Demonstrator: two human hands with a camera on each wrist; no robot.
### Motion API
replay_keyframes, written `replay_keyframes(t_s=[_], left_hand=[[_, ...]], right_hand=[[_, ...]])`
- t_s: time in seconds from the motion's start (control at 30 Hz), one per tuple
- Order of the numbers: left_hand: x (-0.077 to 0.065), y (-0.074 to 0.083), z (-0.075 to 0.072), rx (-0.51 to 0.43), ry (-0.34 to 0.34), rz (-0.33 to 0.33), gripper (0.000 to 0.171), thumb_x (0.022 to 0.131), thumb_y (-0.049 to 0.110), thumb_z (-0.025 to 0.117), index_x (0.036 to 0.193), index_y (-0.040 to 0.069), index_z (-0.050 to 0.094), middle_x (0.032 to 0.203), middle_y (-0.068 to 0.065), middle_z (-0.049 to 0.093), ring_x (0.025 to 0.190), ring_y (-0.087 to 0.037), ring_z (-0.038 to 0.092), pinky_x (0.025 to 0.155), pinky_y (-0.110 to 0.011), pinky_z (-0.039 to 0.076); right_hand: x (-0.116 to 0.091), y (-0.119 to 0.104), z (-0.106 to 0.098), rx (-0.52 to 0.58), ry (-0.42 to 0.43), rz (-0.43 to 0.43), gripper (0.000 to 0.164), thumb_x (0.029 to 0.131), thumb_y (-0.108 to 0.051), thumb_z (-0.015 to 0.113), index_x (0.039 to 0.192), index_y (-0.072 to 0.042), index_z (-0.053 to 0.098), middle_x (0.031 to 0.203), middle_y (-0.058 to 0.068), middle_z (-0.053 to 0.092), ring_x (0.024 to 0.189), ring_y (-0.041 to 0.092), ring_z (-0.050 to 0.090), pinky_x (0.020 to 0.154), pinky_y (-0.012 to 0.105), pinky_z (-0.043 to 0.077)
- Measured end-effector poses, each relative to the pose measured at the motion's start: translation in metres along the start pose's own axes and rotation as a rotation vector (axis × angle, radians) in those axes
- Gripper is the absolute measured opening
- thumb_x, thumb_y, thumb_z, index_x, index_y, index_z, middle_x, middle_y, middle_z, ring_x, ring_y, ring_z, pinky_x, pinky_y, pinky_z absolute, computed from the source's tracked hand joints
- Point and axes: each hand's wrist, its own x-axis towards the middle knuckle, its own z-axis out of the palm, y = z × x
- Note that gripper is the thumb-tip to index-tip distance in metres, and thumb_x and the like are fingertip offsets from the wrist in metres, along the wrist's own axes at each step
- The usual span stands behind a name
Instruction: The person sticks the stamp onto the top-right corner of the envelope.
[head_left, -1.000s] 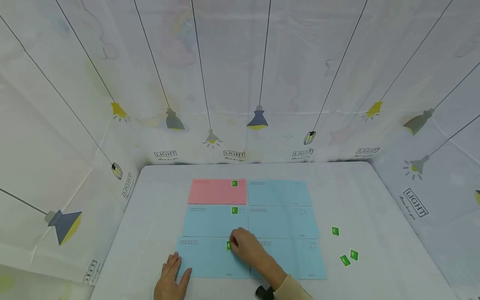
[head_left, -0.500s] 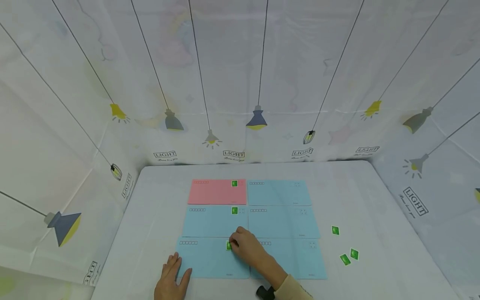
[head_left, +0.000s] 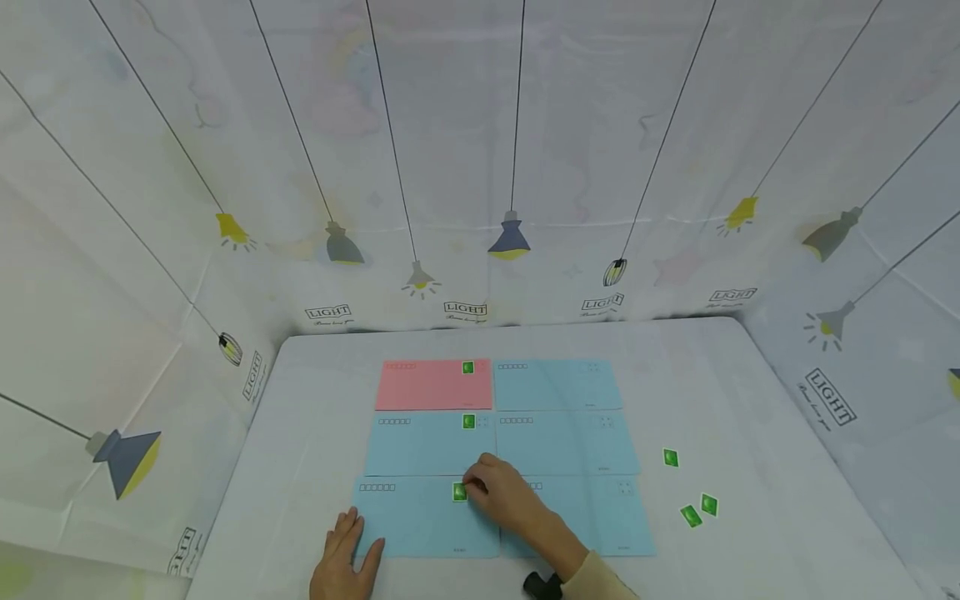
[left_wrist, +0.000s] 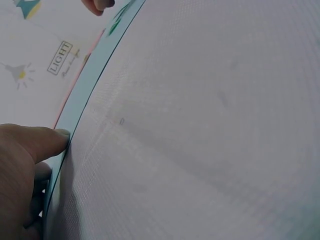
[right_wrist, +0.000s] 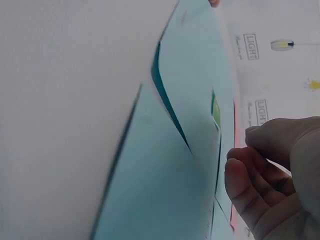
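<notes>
My left hand lies with spread fingers over the lower left corner of a light blue envelope; its thumb rests at the envelope's near edge in the left wrist view. A small green stamp sits near that envelope's upper right. Just right of this stamp is my right hand, its fingers loosely bent. In the right wrist view, the thumb and fingers of the right hand stand apart with nothing between them, and the stamp shows beyond on the paper, one edge lifted.
A pink envelope and a blue envelope, each bearing a green stamp, lie above in the left column. Blue envelopes fill the right column, the top one without a stamp. Three loose stamps, one a green stamp, lie to the right.
My right hand has shifted slightly right, off the stamp, so more of the stamp shows. The left hand stays in place on the envelope. The head view has tilted a little.
</notes>
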Motion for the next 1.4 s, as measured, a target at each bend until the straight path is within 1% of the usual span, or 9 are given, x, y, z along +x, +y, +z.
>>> replay_keyframes(t_s=[0.17,0.3,0.63,0.8,0.87,1.03,1.1,1.27,1.4], left_hand=[[0.000,-0.001,0.002,0.000,0.014,0.007,0.053,0.079,0.018,0.084,0.121,-0.008,0.067,0.137,-0.020,0.062,0.132,-0.043,0.054,0.107,-0.059,0.042],[0.001,-0.002,0.004,0.006,0.017,-0.001,0.052,0.078,0.018,0.085,0.120,-0.007,0.068,0.137,-0.019,0.063,0.132,-0.041,0.054,0.106,-0.059,0.043],[0.003,0.001,0.000,0.006,-0.042,-0.055,0.052,0.081,0.020,0.082,0.123,-0.007,0.066,0.140,-0.019,0.060,0.136,-0.041,0.051,0.110,-0.058,0.040],[0.004,0.004,-0.004,0.015,-0.088,-0.087,0.051,0.085,0.020,0.078,0.125,-0.008,0.064,0.141,-0.021,0.058,0.137,-0.041,0.049,0.112,-0.057,0.039],[0.004,0.004,-0.006,0.010,-0.084,-0.084,0.049,0.086,0.020,0.077,0.125,-0.008,0.065,0.140,-0.021,0.059,0.137,-0.041,0.050,0.112,-0.056,0.039],[0.005,0.005,-0.007,0.011,-0.039,-0.044,0.044,0.085,0.017,0.079,0.120,-0.007,0.068,0.134,-0.020,0.064,0.131,-0.040,0.056,0.109,-0.054,0.043],[0.006,0.005,-0.008,0.019,-0.038,-0.035,0.043,0.085,0.017,0.078,0.119,-0.007,0.068,0.133,-0.021,0.064,0.130,-0.040,0.057,0.108,-0.055,0.044],[0.008,0.006,-0.011,0.029,-0.086,-0.064,0.043,0.088,0.020,0.076,0.122,-0.006,0.068,0.136,-0.020,0.062,0.132,-0.040,0.054,0.111,-0.054,0.043],[0.010,0.008,-0.013,0.026,-0.107,-0.079,0.044,0.089,0.021,0.074,0.123,-0.006,0.067,0.137,-0.020,0.062,0.133,-0.039,0.054,0.111,-0.053,0.043]], right_hand=[[-0.005,0.007,-0.013,0.040,0.046,-0.004,0.009,0.095,-0.013,0.068,0.100,-0.009,0.074,0.089,-0.009,0.062,0.075,-0.002,0.052,0.067,0.016,0.051],[-0.011,0.014,-0.026,0.053,0.084,0.022,0.008,0.094,-0.013,0.069,0.098,-0.009,0.074,0.088,-0.010,0.061,0.075,-0.002,0.052,0.066,0.016,0.051],[-0.029,0.038,-0.062,-0.006,0.230,0.127,0.004,0.090,-0.010,0.074,0.095,-0.011,0.075,0.086,-0.012,0.063,0.072,-0.002,0.053,0.065,0.017,0.051],[-0.038,0.051,-0.077,-0.038,0.273,0.164,0.006,0.089,-0.009,0.076,0.094,-0.011,0.075,0.085,-0.010,0.066,0.072,-0.001,0.055,0.066,0.018,0.052],[-0.043,0.055,-0.082,-0.065,0.283,0.181,0.007,0.088,-0.009,0.076,0.094,-0.013,0.075,0.085,-0.009,0.066,0.072,0.000,0.055,0.065,0.018,0.052],[-0.054,0.069,-0.096,-0.127,0.297,0.230,0.008,0.089,-0.012,0.076,0.096,-0.014,0.074,0.087,-0.008,0.066,0.074,0.002,0.056,0.064,0.019,0.051],[-0.059,0.076,-0.102,-0.142,0.303,0.254,0.008,0.090,-0.014,0.075,0.098,-0.014,0.074,0.088,-0.007,0.067,0.075,0.003,0.057,0.064,0.019,0.051],[-0.069,0.096,-0.123,-0.161,0.342,0.302,0.010,0.091,-0.011,0.073,0.101,-0.009,0.073,0.088,0.000,0.067,0.075,0.009,0.057,0.062,0.021,0.050],[-0.078,0.114,-0.147,-0.179,0.353,0.404,0.017,0.093,-0.010,0.068,0.107,-0.002,0.071,0.093,0.008,0.068,0.079,0.017,0.060,0.063,0.024,0.049]])
